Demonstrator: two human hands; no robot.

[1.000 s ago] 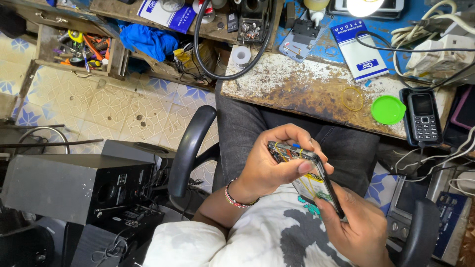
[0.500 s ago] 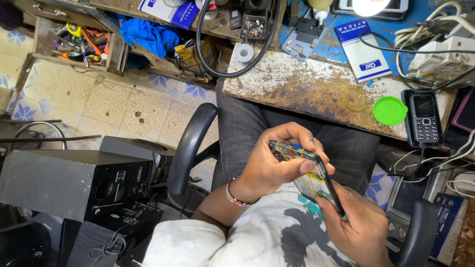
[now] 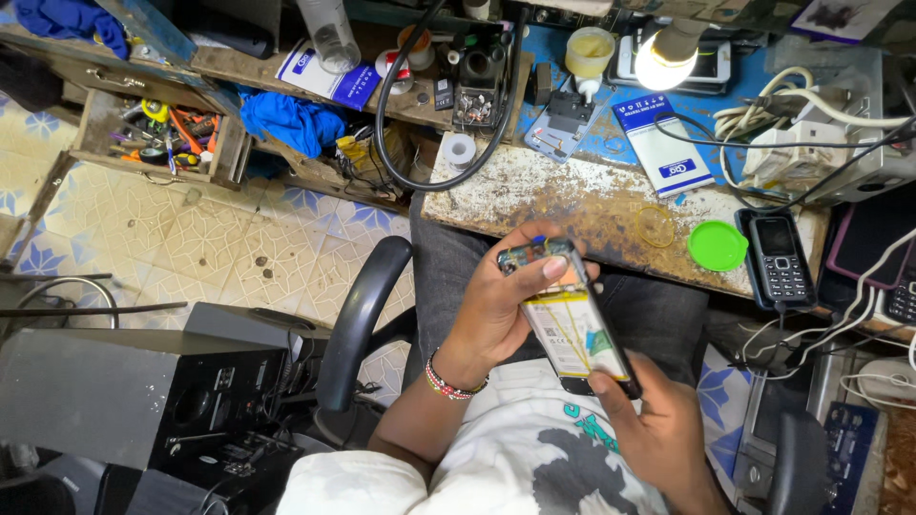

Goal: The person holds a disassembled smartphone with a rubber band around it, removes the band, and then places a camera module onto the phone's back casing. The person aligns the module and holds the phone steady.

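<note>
The opened phone (image 3: 571,319) is held over the lap, just short of the front edge of the bench (image 3: 534,195), back cover off, with the battery and circuit board facing up. The left hand (image 3: 496,310) grips the upper end, fingers (image 3: 553,269) clamped around the camera end and one side. The right hand (image 3: 654,420) supports the lower end, fingers closed on the bottom edge and right side. Neither hand holds a tool.

Step in hand, as judged: inspection or handling of the exposed internals, with both hands steadying the body. Any further work on the board appears to call for one hand to be freed while the other keeps the phone level.

On the bench, well apart from the hands, lie a green lid (image 3: 717,245) and a small keypad phone (image 3: 776,257); a lit lamp (image 3: 668,52) stands behind
</note>
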